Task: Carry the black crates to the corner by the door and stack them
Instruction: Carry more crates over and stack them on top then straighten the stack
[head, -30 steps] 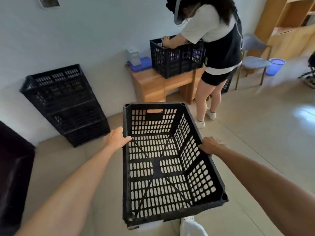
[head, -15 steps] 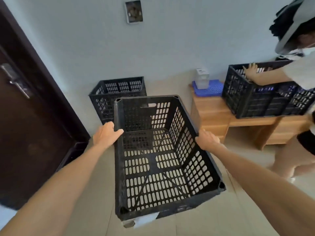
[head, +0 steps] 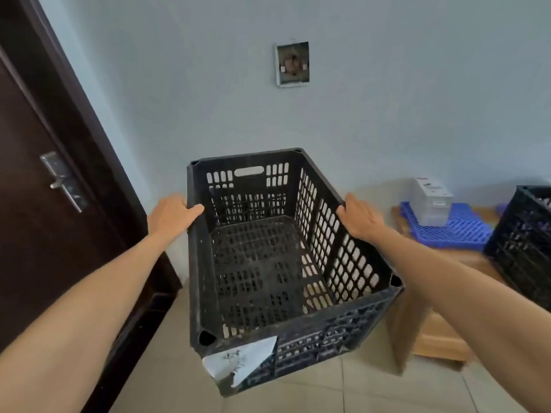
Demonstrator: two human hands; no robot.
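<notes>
My left hand (head: 171,214) and right hand (head: 359,217) each gripped a long rim of the black crate (head: 259,263), fingers curled over it, tips hidden by the walls. I held it off the floor, before the corner beside the door (head: 35,204). It wanted lowering level, square to the wall (head: 387,99); what lay beneath was hidden. The floor (head: 328,394) was tiled. On the right, a wooden bench (head: 441,332) carried a second crate (head: 524,248) and a blue tray (head: 456,228).

Both your bare forearms reach forward, well apart. Your left grip (head: 171,214) clasps the left rim of the crate (head: 259,263), thumb hooked over the edge; your right grip (head: 362,220) holds the right rim, palm turned inward
</notes>
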